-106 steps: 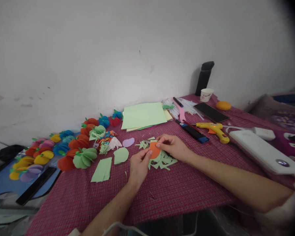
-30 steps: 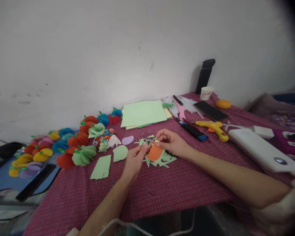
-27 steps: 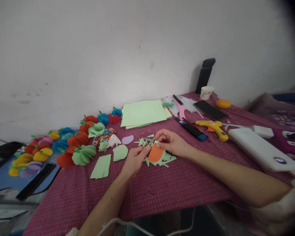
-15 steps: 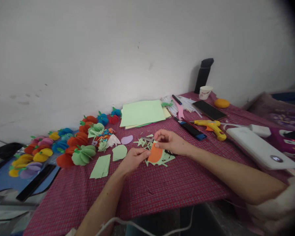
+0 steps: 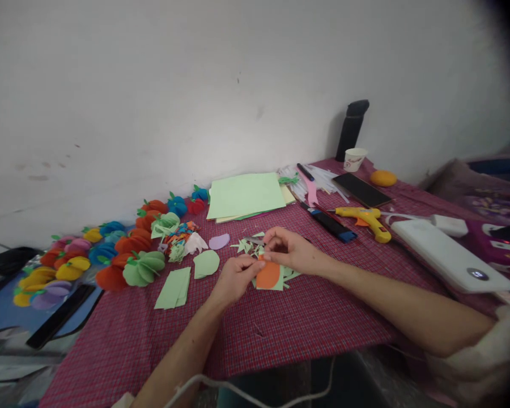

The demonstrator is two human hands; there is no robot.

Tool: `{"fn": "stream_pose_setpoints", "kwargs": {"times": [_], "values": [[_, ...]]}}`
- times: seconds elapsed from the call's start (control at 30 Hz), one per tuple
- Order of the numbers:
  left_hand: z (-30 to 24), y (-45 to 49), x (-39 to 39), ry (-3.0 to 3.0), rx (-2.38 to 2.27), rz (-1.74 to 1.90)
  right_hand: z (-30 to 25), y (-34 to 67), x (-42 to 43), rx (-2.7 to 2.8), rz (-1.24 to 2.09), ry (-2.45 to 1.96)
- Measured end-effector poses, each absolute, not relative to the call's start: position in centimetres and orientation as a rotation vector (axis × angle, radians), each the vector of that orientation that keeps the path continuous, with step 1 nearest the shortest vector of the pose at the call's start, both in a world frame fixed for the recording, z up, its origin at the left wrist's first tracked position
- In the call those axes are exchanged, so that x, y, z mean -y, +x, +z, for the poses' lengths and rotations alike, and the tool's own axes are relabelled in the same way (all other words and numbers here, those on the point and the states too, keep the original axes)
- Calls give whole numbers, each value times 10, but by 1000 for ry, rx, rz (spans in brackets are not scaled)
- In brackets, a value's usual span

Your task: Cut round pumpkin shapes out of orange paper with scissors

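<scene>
My left hand (image 5: 234,279) and my right hand (image 5: 289,251) meet over the red checked tablecloth (image 5: 306,317). Between them is an orange half-round paper piece (image 5: 268,274) lying on a light green paper (image 5: 276,285). The fingers of both hands are pinched at the orange piece's top edge. Green paper scraps (image 5: 249,246) and small scissors (image 5: 252,240) lie just behind my right hand.
Paper pumpkins (image 5: 110,258) in many colours line the left. Green cut pieces (image 5: 174,288) lie nearby. A green paper stack (image 5: 245,196), yellow glue gun (image 5: 363,217), black phone (image 5: 361,191), paper cup (image 5: 354,159), dark bottle (image 5: 351,130) and white device (image 5: 446,258) fill the back and right.
The orange piece has come down from held above the scraps onto a green paper on the table. Both hands have closed in on its top edge.
</scene>
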State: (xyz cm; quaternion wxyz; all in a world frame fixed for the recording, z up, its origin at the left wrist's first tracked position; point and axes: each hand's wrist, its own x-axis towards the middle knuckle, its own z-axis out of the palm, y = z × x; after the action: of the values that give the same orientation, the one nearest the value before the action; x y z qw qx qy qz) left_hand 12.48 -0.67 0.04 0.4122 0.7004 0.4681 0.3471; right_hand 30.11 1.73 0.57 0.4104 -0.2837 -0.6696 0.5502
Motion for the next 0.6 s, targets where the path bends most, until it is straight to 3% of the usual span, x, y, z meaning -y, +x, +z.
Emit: {"fn": "stream_pose_setpoints", "kwargs": {"times": [0.4,0.6], "values": [[-3,122,1,1350,-1220,1244,5,306,-22,1839,886,-945],[-7,121,1,1444,-1268,1230,3,304,-22,1854,929,-918]]}}
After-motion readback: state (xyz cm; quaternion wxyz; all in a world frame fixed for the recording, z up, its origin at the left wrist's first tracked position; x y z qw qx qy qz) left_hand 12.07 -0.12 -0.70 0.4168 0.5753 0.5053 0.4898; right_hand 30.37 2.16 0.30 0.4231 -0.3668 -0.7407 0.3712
